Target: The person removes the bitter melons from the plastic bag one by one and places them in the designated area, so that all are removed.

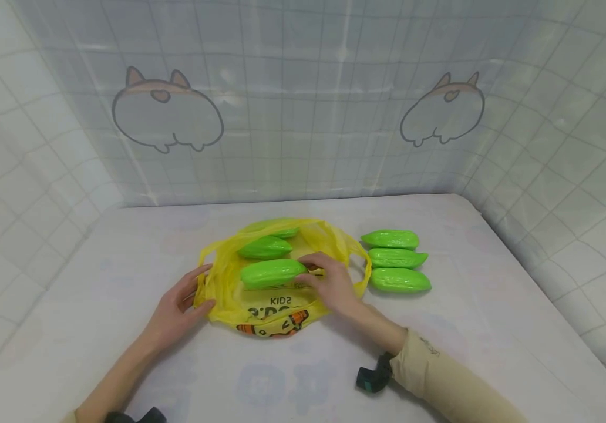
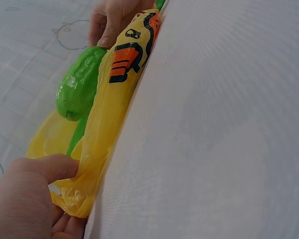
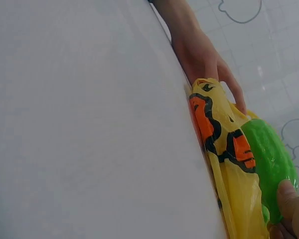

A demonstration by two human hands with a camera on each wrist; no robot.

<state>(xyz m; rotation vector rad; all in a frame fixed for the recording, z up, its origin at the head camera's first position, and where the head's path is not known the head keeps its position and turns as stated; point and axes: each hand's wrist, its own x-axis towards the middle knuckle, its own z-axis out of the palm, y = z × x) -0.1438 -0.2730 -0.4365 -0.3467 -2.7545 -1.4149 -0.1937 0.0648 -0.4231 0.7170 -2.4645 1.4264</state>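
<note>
In the head view, a yellow plastic bag (image 1: 224,294) lies on the table with its mouth spread. At its left side my left hand (image 1: 178,311) grips the bag's edge, the thumb over the film in the left wrist view and the other fingers partly hidden. My right hand (image 1: 332,285) holds one end of a glossy green bitter melon (image 1: 271,274) between thumb and fingers, over the open bag. Behind it, a second bitter melon (image 1: 265,248) sits inside the bag, with more green partly covered by yellow film farther back.
Right of the bag, three more bitter melons lie in a stack of rows: the far one (image 1: 391,238), the middle one (image 1: 397,258) and the near one (image 1: 400,281). A pale cloth covers the table (image 1: 282,382). Tile-patterned sheeting (image 1: 308,117) rises behind and at both sides.
</note>
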